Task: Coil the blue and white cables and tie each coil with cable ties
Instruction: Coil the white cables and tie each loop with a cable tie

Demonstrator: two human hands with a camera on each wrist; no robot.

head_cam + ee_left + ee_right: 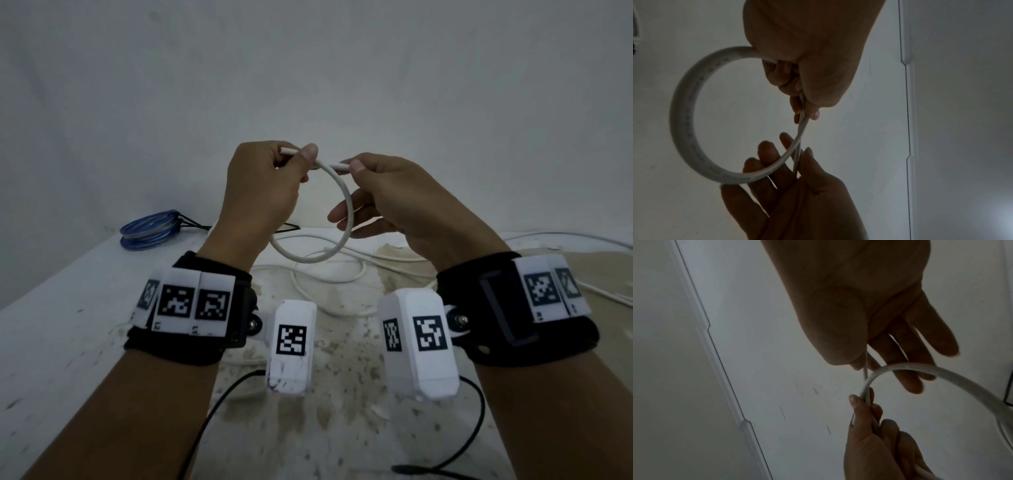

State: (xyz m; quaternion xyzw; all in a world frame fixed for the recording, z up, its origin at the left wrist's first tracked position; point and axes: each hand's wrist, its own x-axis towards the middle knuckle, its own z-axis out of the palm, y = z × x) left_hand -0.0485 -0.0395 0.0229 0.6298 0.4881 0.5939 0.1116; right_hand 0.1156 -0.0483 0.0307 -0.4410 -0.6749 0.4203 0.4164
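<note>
The white cable [347, 205] is raised above the table and bent into one round loop [682, 121]. My left hand [296, 161] grips the cable where the loop closes, thumb on top [805, 112]. Just to its right, my right hand [352, 167] pinches the cable between thumb and forefinger, its other fingers spread behind the loop [861, 365]. The rest of the white cable [342, 277] lies in loose curves on the table below. The blue cable [150, 231] sits coiled at the far left of the table, with black ties [186, 219] on it.
The white table [68, 325] is stained and ends at a plain wall close behind. A thin black tie-like loop [289, 226] lies partly hidden behind my left wrist. Black wires [219, 404] from the wrist cameras hang near the front edge.
</note>
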